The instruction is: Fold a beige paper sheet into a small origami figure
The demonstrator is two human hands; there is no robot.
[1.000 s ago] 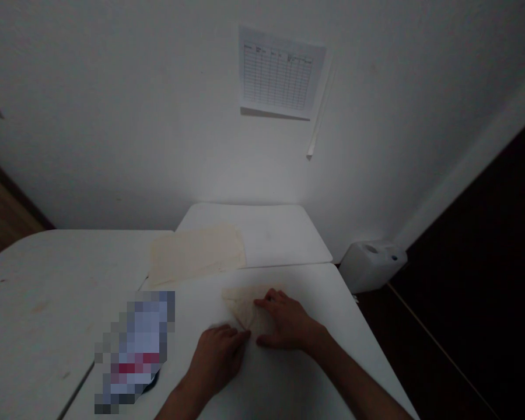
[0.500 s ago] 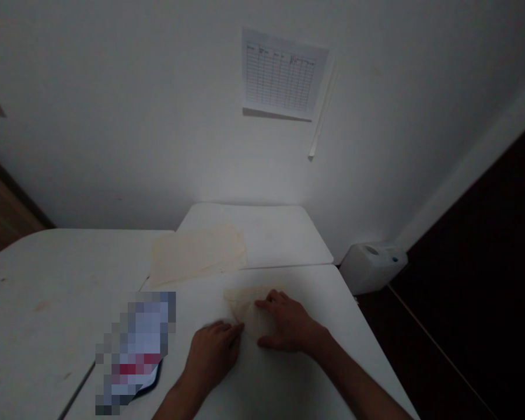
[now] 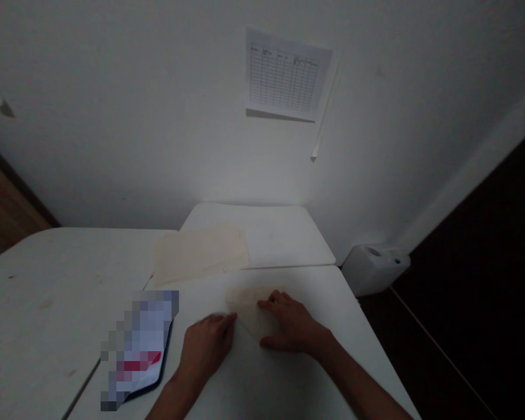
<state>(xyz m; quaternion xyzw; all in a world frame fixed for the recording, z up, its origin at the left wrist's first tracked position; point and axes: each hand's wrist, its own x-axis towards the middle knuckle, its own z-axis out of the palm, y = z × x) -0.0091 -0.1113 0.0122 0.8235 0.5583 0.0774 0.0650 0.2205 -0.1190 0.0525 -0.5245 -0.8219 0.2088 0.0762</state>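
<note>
A folded, roughly triangular piece of pale cream sheet (image 3: 245, 306) lies on the white table (image 3: 315, 291), its material hard to tell in this dim light. My right hand (image 3: 291, 324) rests flat on its right part, fingers apart, covering that side. My left hand (image 3: 205, 347) lies flat just to the lower left, fingertips at or very near the folded edge. Neither hand grips anything.
A larger flat cream sheet (image 3: 199, 254) lies further on, across the table joins. To the left is a pixelated flat object (image 3: 140, 344) with a dark edge. A gridded paper chart (image 3: 284, 73) hangs on the wall. A white plastic canister (image 3: 374, 269) stands beyond the right table edge.
My left hand has slid left, away from the folded piece. My right hand stays on it, and the view has shifted slightly.
</note>
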